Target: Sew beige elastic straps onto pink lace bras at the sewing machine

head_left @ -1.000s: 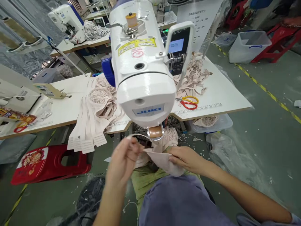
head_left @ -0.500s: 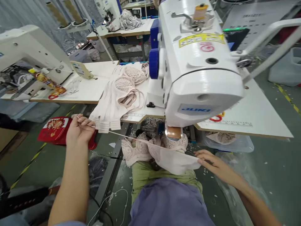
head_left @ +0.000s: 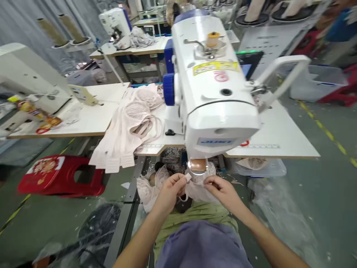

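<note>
Just below the needle end of a white sewing machine (head_left: 220,111), my left hand (head_left: 175,188) pinches a small pale tab (head_left: 188,177). My right hand (head_left: 221,190) is closed on the edge of thin pale fabric (head_left: 202,191), close to the left hand. Beige lace cups (head_left: 147,190) hang at the lap, left of the hands. Part of the garment is hidden behind the fingers and the machine head.
Beige bras (head_left: 136,115) lie piled on the table (head_left: 290,137), left of the machine. A red stool (head_left: 64,175) stands on the floor at left. Under the table's right side is a clear plastic bin (head_left: 275,167). Another machine (head_left: 30,74) stands at far left.
My left hand has come in from the far left to the middle, and my right hand has moved left toward it. The stretched strip is now slack and bunched. The view has shifted.
</note>
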Available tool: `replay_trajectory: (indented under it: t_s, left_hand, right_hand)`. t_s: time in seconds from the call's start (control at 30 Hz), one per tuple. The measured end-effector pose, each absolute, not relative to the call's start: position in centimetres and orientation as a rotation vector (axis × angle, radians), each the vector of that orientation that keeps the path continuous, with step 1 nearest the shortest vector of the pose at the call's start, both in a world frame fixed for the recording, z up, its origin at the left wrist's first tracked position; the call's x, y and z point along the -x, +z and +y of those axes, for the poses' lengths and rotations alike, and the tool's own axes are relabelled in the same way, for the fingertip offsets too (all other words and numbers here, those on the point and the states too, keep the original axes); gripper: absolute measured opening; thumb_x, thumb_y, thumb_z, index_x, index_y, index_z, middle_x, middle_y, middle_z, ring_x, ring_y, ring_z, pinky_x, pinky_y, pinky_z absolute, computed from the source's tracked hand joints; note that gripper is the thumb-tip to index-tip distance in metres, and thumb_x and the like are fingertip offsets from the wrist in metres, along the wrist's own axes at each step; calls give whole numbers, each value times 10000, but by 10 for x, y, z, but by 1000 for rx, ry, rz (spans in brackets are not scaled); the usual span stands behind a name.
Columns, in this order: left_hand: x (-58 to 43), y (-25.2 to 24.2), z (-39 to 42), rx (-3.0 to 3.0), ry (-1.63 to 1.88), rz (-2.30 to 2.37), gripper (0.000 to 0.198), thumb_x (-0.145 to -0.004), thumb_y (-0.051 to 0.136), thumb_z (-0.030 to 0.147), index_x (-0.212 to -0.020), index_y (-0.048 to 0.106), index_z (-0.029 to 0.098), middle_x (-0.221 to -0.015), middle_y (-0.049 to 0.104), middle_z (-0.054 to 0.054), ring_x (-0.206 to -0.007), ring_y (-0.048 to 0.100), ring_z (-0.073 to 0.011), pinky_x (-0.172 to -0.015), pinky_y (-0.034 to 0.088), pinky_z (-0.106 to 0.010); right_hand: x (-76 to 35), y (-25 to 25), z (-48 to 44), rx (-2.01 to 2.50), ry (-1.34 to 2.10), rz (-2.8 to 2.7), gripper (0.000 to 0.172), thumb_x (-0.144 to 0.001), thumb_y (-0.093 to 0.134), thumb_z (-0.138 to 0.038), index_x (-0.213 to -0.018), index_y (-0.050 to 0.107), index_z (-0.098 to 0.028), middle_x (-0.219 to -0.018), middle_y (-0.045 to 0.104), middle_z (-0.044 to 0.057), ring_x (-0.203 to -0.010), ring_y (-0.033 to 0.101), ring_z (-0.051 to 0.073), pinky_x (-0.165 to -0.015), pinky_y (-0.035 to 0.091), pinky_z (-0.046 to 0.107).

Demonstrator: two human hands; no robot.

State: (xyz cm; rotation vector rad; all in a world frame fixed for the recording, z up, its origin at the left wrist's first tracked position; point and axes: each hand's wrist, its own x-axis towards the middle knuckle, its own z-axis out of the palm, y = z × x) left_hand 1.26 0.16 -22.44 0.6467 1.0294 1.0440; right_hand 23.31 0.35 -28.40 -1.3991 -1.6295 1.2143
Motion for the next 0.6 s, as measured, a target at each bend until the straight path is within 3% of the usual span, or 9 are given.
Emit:
replay_trajectory:
  t_s: [0.13,0.33,0.47,0.6]
  left_hand:
    - [-22,-221,-1,-807,925,1089,382,-694,765,498,-640,585,165,-465,357,93,-453,241,-60,-462,182,-209]
    - [-29,-206,-8,-1414,727,1255,322,-827,502,394,-577,499,192,-537,450,32,-537,400,-116,-511,271,-239]
    - [-29,-224,-5,-1635,660,1313,274,-823,549,283,-570,492,195,-519,445,38,-514,408,-118,-502,258,-252]
    - [-25,-250,-4,-1772,730,1402,186,-865,554,251,-697,614,201,-654,576,-17,-630,512,-166,-624,391,-286]
  right_hand:
    - [-215,-237,10,1290,1375,-1762,418,-926,493,-570,-947,716,-216,-907,708,69,-837,630,206,-736,498,310]
    - [-209,-200,20,1169,1292,-1998,336,-882,559,-515,-877,712,-216,-804,708,46,-672,575,173,-596,415,270]
    - [-214,-203,28,1173,1335,-2138,249,-851,561,-401,-718,672,-223,-676,663,19,-630,548,168,-557,374,257]
    - [-227,-241,36,1273,1379,-1929,257,-798,604,-450,-686,643,-221,-642,629,12,-612,534,177,-563,390,267]
